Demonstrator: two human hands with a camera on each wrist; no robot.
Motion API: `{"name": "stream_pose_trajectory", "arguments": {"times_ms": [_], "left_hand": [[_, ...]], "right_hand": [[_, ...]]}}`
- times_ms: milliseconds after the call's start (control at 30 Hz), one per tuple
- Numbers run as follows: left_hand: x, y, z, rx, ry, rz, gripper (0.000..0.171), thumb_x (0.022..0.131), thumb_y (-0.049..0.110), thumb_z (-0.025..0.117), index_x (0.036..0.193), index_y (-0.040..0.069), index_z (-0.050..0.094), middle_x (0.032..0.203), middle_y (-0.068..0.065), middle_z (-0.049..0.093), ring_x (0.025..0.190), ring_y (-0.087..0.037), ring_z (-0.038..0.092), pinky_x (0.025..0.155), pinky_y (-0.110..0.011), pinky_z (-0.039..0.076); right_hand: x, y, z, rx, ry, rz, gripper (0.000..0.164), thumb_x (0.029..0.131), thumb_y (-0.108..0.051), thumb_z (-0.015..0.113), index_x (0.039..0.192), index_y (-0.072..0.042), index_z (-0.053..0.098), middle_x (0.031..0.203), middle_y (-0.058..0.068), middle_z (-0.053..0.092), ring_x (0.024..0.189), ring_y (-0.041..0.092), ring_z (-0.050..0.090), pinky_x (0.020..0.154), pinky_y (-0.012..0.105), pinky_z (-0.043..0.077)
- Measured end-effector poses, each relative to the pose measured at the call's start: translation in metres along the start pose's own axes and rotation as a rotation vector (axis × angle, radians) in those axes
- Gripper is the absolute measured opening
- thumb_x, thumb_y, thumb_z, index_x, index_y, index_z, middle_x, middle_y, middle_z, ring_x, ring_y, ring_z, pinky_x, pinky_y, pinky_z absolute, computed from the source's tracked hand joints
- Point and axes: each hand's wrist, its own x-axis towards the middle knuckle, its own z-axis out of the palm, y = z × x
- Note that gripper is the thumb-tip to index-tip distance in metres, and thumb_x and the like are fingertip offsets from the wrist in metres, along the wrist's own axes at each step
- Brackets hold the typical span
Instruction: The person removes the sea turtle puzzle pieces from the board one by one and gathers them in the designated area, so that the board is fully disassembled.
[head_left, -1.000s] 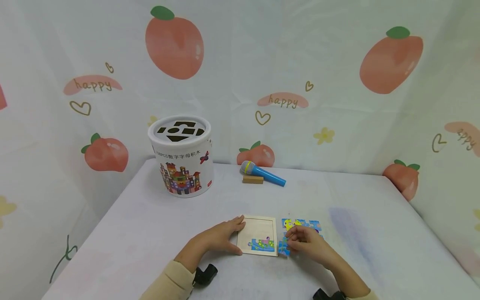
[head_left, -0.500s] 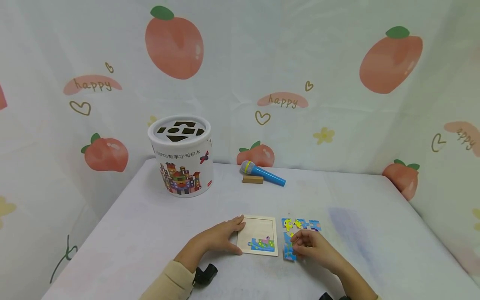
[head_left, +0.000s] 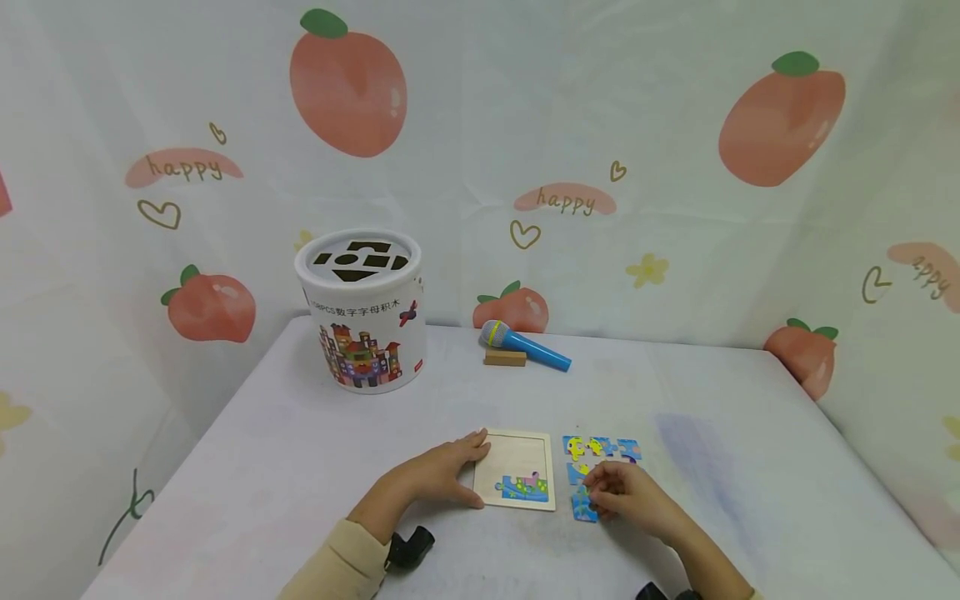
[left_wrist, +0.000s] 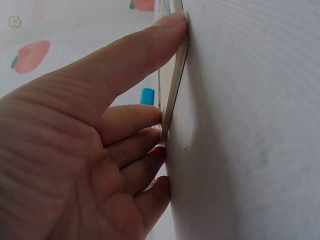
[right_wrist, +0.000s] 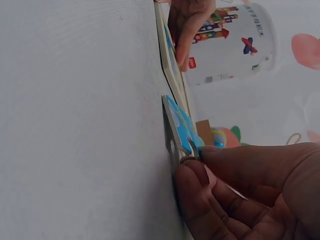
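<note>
A square wooden puzzle tray lies on the table, with a few joined jigsaw pieces in its front right corner. My left hand holds the tray by its left side, thumb at the front corner and fingers spread along the edge. In the left wrist view the thumb and fingertips meet the tray's rim. To the tray's right, my right hand pinches a blue puzzle piece between thumb and fingers. That piece stands tilted close over the table in the right wrist view; the fingers cover its right end.
More loose puzzle pieces lie right of the tray, partly behind my right hand. Farther back are a blue toy microphone, a small wooden block and a white block bucket. A printed cloth hangs behind the table.
My right hand has moved a little to the right and away from the tray with the blue puzzle piece, uncovering loose pieces behind. My left hand and the tray have stayed put.
</note>
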Motion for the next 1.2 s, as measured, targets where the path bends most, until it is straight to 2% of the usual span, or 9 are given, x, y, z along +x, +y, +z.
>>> {"name": "stream_pose_trajectory", "arguments": {"times_ms": [100,267,400,1200], "left_hand": [[0.0001,0.0001,-0.0004,-0.005,-0.003,-0.004,0.081,0.076,0.034,0.076,0.143,0.009,0.038,0.156,-0.002,0.022,0.144,-0.023,0.02,0.115,-0.046,0.022],[0.0,-0.0002,-0.0001,-0.007,-0.001,-0.001,0.081,0.076,0.034,0.075,0.143,0.009,0.037,0.156,-0.002,0.022,0.144,-0.023,0.02,0.115,-0.046,0.022],[-0.0004,0.0002,0.0,-0.007,0.005,0.002,0.081,0.076,0.032,0.076,0.142,0.008,0.038,0.156,-0.004,0.022,0.144,-0.024,0.02,0.115,-0.047,0.022],[-0.0015,0.0024,-0.0008,-0.001,0.01,0.002,0.08,0.075,0.032,0.076,0.142,0.007,0.039,0.155,-0.004,0.023,0.144,-0.024,0.021,0.115,-0.047,0.022]], "right_hand": [[-0.0012,0.0008,0.0002,-0.052,0.023,-0.028,0.017,0.085,-0.005,0.063,0.097,0.006,0.06,0.08,0.006,0.06,0.067,0.011,0.056,0.057,0.024,0.054],[-0.0021,0.0018,0.0001,-0.184,0.081,-0.077,0.023,0.075,-0.009,0.075,0.091,0.002,0.063,0.077,0.004,0.057,0.064,0.005,0.051,0.054,0.02,0.048],[-0.0028,0.0012,0.0,-0.239,0.07,-0.112,0.03,0.07,-0.015,0.08,0.09,0.001,0.064,0.076,0.003,0.055,0.062,0.002,0.047,0.054,0.019,0.045],[-0.0046,-0.0013,-0.0014,-0.291,0.026,-0.125,0.029,0.071,-0.018,0.08,0.087,-0.003,0.062,0.078,0.001,0.056,0.064,0.002,0.048,0.056,0.02,0.046]]}}
